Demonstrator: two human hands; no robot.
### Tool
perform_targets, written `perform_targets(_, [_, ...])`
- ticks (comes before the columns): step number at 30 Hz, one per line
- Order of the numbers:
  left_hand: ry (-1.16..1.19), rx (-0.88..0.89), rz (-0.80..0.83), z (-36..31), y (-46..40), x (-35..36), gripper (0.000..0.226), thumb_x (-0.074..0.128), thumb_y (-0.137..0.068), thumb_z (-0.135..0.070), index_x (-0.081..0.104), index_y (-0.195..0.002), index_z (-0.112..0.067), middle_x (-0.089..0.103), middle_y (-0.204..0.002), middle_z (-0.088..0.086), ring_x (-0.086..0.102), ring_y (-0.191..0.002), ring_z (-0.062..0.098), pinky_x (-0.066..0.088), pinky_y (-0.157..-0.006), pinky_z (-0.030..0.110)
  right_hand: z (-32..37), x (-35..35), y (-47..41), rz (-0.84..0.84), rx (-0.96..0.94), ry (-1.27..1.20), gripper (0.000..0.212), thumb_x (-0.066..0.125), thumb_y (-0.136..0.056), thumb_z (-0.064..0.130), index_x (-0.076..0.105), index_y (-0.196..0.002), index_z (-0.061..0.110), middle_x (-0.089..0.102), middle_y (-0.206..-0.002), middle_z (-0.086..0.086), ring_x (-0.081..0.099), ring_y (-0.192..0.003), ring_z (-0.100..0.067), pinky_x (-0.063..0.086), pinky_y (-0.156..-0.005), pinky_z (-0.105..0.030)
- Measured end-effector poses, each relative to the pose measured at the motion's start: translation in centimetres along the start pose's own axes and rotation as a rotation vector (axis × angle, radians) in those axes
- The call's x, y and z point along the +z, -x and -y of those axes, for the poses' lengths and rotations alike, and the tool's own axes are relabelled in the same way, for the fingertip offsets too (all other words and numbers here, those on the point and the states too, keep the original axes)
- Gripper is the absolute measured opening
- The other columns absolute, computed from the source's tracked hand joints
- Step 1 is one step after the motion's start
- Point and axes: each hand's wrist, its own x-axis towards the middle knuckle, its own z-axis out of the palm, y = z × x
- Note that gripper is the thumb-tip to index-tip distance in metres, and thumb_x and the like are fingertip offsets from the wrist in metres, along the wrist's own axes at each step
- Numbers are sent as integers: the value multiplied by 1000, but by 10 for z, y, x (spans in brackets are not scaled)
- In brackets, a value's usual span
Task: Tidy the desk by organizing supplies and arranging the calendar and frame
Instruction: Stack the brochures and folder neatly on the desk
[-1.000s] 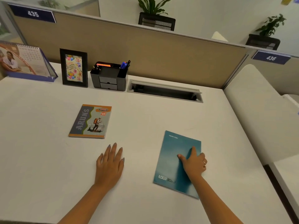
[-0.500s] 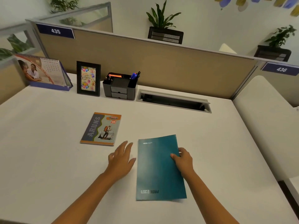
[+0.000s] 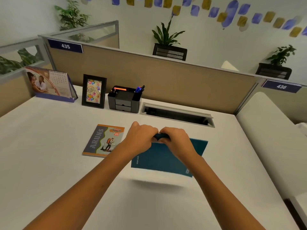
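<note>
Head view: hands gripping teal notebook

One view only, head-worn, wide-angle; no second view, so nothing is shared. It looks forward and down from above the near edge of the white desk, both forearms running up from the bottom corners. Left hand and right hand meet near frame centre, close to the lens. Beyond the fingers: the tan partition and wall, straight lines bowed by the lens. Left of the fingers the desk runs out to the frame edge; right of them the desk's edge shows.
</note>
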Motion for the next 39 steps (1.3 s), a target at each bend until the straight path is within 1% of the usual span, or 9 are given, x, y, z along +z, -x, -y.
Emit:
perform_targets(4, [137, -110, -109, 15, 6, 0, 8, 48, -96, -22, 54, -101, -20, 65, -106, 2, 58, -92, 23, 35, -86, 34, -8, 4, 4, -415, -7, 100, 42, 76, -74, 21, 62, -114, 15, 65, -114, -6, 56, -111, -28, 46, -91, -43])
perform_targets(7, [388, -258, -162, 36, 13, 1, 13, 45, -97, -31, 49, -91, -20, 63, -99, 2, 57, -85, 21, 39, -72, 30, -10, 6, 8, -631, 304, -25, 82, 76, -74, 34, 31, -141, 18, 28, -149, -8, 23, -138, -28, 28, -105, -49])
perform_targets(12, [951, -484, -254, 77, 28, 11, 20, 47, -96, -30, 55, -99, -12, 62, -95, 0, 59, -86, 19, 46, -62, 27, -7, 28, -1, -400, 557, -695, 103, 73, -72, 48, 7, -147, 25, 21, -154, -2, 22, -140, -22, 29, -111, -48])
perform_targets(17, [1259, -685, -199, 123, 40, 33, 21, 46, -97, -34, 52, -110, -19, 59, -102, -8, 58, -96, 16, 50, -77, 32, 28, 70, -20, -6, 504, -1122, 48, 59, -89, 34, 37, -131, 30, 61, -124, 1, 64, -104, -18, 57, -80, -41])
perform_targets(21, [1323, -822, -188, 180, 54, 56, 27, 48, -96, -34, 56, -116, -18, 63, -111, -1, 59, -101, 20, 50, -80, 36, 65, 107, -47, -9, 518, -1036, 20, 46, -96, 33, 53, -108, 19, 70, -104, -2, 69, -90, -16, 59, -70, -35])
perform_targets(25, [1370, -947, -185, 240, 67, 73, 21, 49, -97, -30, 57, -110, -15, 63, -108, 3, 59, -95, 21, 48, -73, 33, 90, 151, -74, -44, 654, -878, 32, 42, -95, 42, 57, -95, 15, 67, -88, -4, 66, -79, -20, 56, -65, -28])
perform_targets(31, [1287, -1044, -145, 317, 82, 101, 20, 47, -97, -26, 55, -108, -11, 60, -106, 7, 57, -93, 26, 46, -73, 35, 91, 214, -106, 26, 924, -263, 68, 62, -80, 54, 43, -126, 8, 44, -131, -14, 43, -122, -34, 41, -95, -45])
perform_targets(33, [1260, -1070, -123, 339, 84, 111, 21, 48, -97, -23, 55, -109, -8, 60, -105, 10, 55, -89, 26, 45, -66, 32, 96, 226, -114, 124, 1015, -172, 84, 65, -71, 64, 38, -126, 7, 40, -132, -16, 38, -125, -35, 41, -96, -47])
perform_targets(39, [1227, -1105, -45, 379, 80, 136, 34, 50, -96, -24, 53, -121, 0, 59, -119, 17, 55, -106, 33, 44, -89, 37, 108, 251, -125, 166, 1080, -5, 91, 63, -61, 75, 40, -120, 10, 42, -127, -13, 40, -123, -31, 41, -96, -44])
